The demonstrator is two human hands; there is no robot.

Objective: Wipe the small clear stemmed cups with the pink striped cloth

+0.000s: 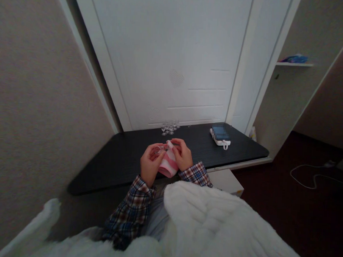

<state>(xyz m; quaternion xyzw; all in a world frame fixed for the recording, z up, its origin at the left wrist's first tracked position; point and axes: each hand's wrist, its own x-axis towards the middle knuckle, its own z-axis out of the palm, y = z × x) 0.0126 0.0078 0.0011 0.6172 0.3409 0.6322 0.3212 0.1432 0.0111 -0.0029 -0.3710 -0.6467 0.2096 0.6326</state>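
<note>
Fingers of both hands are narrowed on what they hold in the head view, just over the near edge of the dark tabletop. The left hand pinches a small clear piece, probably a little glass, though its shape is partly hidden; the right hand grips a pink-and-white cloth, whose folded upper end comes up between the fingers and whose pink lower edge hangs toward the person. The two held things meet or nearly meet; whether the cloth goes inside the clear piece cannot be told. Beyond the hands, a cluster of small clear glasses stands at the far side, near the white panel; how many there are is too small to tell. As things lie, that group is set down together, while the clear piece and the cloth are both in hand, so the handling looks to be partway through, with neither one put down. To the right, a phone lies on a white object with a loop, well apart from the glasses.
</note>
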